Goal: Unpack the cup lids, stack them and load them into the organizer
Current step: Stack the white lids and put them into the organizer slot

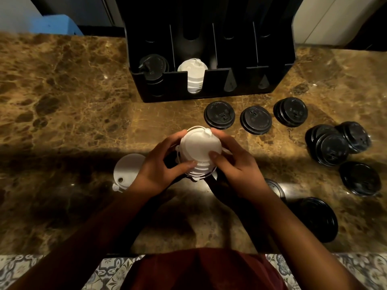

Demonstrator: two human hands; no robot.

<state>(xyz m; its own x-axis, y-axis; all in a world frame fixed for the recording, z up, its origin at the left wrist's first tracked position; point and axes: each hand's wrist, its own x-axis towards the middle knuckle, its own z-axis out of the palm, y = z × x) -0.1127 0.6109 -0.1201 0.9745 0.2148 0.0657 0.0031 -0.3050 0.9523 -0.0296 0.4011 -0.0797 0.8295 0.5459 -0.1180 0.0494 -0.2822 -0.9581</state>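
A stack of white cup lids [199, 147] stands on the counter in the middle, gripped from both sides by my left hand [159, 166] and my right hand [236, 164]. One loose white lid [127, 168] lies flat just left of my left wrist. The black organizer [209, 95] stands at the back; its leftmost slot holds black lids [154, 65] and the slot beside it holds white lids [193, 74]. The two right slots look empty. Several black lids lie singly and in small piles on the right, such as the black lid [219, 115] and the black lid pile [332, 148].
The brown marble counter [62, 101] ends at a front edge near my body, with patterned floor tiles [117, 273] below. A blue object [56, 25] sits at the back left. More black lids [318, 218] lie by my right forearm.
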